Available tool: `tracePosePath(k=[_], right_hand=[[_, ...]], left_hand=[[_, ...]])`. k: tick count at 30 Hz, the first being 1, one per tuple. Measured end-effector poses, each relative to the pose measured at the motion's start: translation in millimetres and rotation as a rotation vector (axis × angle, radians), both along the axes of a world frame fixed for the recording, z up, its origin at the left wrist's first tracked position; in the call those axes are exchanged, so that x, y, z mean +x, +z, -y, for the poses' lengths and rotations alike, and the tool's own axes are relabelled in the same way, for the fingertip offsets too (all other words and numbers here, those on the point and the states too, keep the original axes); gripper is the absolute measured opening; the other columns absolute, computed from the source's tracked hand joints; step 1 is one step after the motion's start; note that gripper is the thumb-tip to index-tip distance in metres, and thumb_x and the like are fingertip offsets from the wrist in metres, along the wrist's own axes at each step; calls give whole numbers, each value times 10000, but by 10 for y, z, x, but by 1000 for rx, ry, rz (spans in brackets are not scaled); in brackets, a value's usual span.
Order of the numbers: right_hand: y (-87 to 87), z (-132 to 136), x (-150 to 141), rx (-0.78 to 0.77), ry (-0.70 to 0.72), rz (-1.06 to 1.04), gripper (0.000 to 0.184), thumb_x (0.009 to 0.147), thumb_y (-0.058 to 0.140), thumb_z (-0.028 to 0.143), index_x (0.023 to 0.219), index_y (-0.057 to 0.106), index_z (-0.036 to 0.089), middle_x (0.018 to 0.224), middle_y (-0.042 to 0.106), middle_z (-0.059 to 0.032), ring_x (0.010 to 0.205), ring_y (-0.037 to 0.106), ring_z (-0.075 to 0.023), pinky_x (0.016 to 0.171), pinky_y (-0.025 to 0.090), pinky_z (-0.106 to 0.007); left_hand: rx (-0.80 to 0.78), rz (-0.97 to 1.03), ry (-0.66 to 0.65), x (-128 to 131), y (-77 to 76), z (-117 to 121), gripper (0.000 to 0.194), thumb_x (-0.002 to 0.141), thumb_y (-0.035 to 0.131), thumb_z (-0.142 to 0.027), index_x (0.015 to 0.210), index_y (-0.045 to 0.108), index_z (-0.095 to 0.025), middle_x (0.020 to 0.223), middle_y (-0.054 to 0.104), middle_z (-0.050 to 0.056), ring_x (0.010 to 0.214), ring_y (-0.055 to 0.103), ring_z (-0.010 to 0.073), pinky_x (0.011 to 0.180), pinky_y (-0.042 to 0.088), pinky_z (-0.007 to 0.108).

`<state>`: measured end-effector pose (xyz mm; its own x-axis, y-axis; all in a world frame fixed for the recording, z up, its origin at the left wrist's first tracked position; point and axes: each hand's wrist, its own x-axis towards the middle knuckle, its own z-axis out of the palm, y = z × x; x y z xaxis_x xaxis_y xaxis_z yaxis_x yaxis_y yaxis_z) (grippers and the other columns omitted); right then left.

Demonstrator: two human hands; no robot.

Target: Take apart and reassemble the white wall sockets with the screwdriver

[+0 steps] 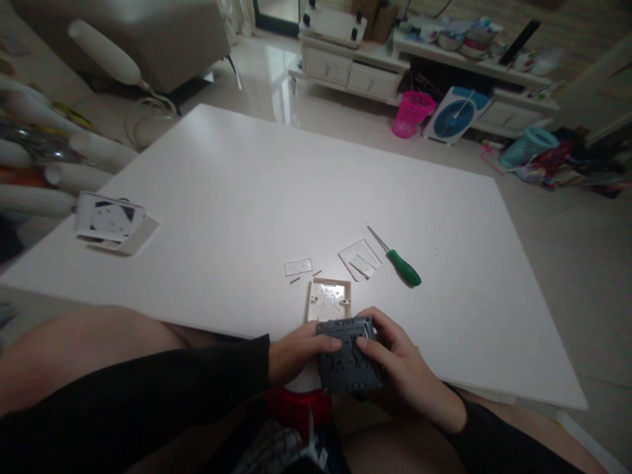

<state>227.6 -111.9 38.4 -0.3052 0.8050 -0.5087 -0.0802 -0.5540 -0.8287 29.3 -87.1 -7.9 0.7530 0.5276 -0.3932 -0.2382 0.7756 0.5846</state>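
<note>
My left hand (301, 349) and my right hand (399, 355) both grip a dark grey socket module (348, 368), one at each side, with the thumbs on its upper face. They hold it over the near edge of the white table. Just beyond it a white wall mounting box (330, 293) lies open side up, its near part covered by the module. Two small screws (295, 281) and a small white insert plate (298, 266) lie left of the box. To its right are a white faceplate frame (349, 253) with another insert on it, and a green-handled screwdriver (402, 266).
The white table (257, 184) stretches away from me. Stacked white switch plates (111, 220) sit at its left edge, beside white rounded rails (106, 52). Past the table stand a white cabinet (340, 66), a pink basket (412, 113) and a blue fan (454, 115). Something red (301, 405) is below my hands.
</note>
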Motion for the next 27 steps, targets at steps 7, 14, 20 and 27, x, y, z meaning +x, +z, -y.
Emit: tracePosePath(k=[7,14,20,27], right_hand=[[0,14,10,102,43,66,274,909,667,475,924,547,229,785,542,32,681,495,-128,585,409,-234],[-2,-14,29,45,31,28,313,851,721,469,945,541,230,786,543,35,667,512,-131,576,416,-241],[-9,8,52,41,61,8,380,794,772,446,1008,540,235,804,553,27,693,518,-141,564,412,-234],[-3,9,67,44,68,13,367,799,759,435,1019,540,239,810,555,24,704,518,-147,568,407,-236]], left_hand=[[27,36,-5,-3,52,41,482,812,781,-398,1188,727,-101,1067,745,133,962,679,237,878,498,329],[68,75,-74,-22,23,21,472,744,873,-322,1149,715,-138,996,752,90,908,693,205,854,516,313],[101,76,-63,-11,42,18,443,752,874,-345,1111,723,-134,1011,748,90,922,690,201,851,526,300],[145,54,-99,-16,16,12,534,754,871,-411,1188,718,-141,1066,745,98,964,690,224,893,531,331]])
